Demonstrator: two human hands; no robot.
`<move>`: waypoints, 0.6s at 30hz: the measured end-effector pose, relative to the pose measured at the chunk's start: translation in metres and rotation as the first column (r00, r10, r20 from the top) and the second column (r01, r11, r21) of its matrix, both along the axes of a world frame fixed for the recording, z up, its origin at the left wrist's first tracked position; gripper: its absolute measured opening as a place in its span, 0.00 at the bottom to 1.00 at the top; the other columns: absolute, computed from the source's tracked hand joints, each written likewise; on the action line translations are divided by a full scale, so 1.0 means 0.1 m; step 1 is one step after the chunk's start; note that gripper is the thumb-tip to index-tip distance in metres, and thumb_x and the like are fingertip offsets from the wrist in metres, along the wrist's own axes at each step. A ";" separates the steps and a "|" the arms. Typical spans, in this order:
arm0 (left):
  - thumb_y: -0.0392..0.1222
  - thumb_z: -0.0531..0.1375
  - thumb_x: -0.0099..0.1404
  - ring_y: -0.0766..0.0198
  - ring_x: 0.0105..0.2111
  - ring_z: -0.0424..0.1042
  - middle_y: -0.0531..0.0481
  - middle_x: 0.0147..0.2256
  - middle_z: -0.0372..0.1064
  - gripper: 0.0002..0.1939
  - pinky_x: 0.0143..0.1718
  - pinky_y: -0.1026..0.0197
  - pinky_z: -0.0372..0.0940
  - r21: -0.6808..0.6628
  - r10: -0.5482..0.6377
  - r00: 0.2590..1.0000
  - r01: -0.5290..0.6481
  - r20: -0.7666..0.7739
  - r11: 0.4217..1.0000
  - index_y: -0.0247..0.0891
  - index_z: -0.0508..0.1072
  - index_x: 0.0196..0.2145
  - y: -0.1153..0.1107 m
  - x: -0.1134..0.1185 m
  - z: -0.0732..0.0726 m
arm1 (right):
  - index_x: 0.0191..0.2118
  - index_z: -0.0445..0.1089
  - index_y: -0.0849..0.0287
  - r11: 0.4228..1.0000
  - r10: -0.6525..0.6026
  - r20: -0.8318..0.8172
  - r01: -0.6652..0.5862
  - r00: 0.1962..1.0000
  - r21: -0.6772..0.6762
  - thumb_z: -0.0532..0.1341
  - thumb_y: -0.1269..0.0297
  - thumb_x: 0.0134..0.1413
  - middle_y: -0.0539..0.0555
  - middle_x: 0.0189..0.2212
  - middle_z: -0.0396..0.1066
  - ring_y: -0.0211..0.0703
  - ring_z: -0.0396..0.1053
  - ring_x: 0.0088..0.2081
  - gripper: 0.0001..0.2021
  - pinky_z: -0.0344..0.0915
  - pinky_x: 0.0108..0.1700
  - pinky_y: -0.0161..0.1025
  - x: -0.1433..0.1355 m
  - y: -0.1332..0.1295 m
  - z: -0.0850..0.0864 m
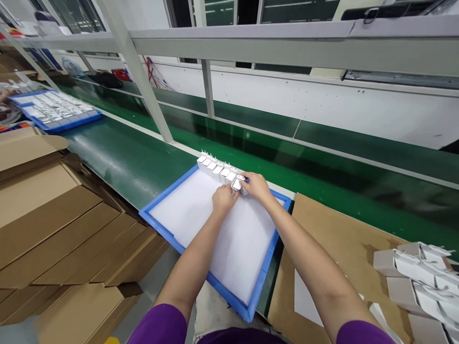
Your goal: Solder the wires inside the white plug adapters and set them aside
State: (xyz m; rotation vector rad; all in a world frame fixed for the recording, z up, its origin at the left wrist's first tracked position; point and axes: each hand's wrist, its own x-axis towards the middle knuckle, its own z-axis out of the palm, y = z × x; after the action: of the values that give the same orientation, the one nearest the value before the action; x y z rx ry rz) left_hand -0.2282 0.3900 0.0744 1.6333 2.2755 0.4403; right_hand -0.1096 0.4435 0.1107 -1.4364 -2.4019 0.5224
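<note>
Both hands meet at a small white box (236, 183) near the far edge of a blue-rimmed tray (161, 225). My left hand (224, 198) has its fingers closed on the near side of this box. From the right, my right hand (256, 185) pinches its top; the fingertips are partly hidden. To the left of them, a row of several similar white boxes (215, 168) stands upright along the tray's far rim. White sheet lining (244, 243) covers the tray's floor.
A second blue tray (60, 128), full of white pieces, rests at the far left on the green bench (125, 148). Flat cardboard boxes (64, 239) are stacked at left. At right, several white boxes (401, 291) stand on brown cardboard (322, 229). A metal post (143, 86) rises behind.
</note>
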 end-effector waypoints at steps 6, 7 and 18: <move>0.47 0.54 0.68 0.54 0.47 0.71 0.46 0.43 0.74 0.11 0.41 0.58 0.65 -0.012 -0.022 1.000 0.022 0.001 1.000 0.40 0.72 0.39 -0.01 0.00 0.01 | 0.52 0.68 0.58 0.998 -0.052 0.055 0.051 0.997 0.030 0.57 0.60 0.64 0.57 0.50 0.70 0.46 0.69 0.51 0.14 0.67 0.54 0.52 -0.06 -0.01 -0.03; 0.47 0.54 0.69 0.54 0.48 0.71 0.46 0.44 0.74 0.11 0.42 0.59 0.64 -0.012 -0.022 1.000 0.023 0.004 1.000 0.40 0.72 0.41 -0.01 -0.01 0.01 | 0.52 0.68 0.58 0.997 -0.071 0.066 0.069 0.995 0.033 0.57 0.60 0.64 0.57 0.50 0.70 0.46 0.69 0.51 0.14 0.67 0.55 0.52 -0.07 0.00 -0.03; 0.45 0.52 0.70 0.54 0.51 0.71 0.42 0.48 0.74 0.16 0.46 0.56 0.64 -0.024 0.056 0.998 -0.055 0.040 0.998 0.37 0.63 0.53 -0.04 -0.07 0.06 | 0.54 0.66 0.59 0.997 -0.069 0.099 0.072 0.993 -0.031 0.59 0.57 0.63 0.58 0.53 0.68 0.48 0.68 0.52 0.17 0.67 0.54 0.54 -0.37 0.22 0.19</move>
State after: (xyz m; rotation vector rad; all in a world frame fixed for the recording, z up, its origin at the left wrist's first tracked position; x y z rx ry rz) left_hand -0.2351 0.3857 0.0804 1.5392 2.2921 0.4550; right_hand -0.1462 0.4659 0.1293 -1.5904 -2.4175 0.4894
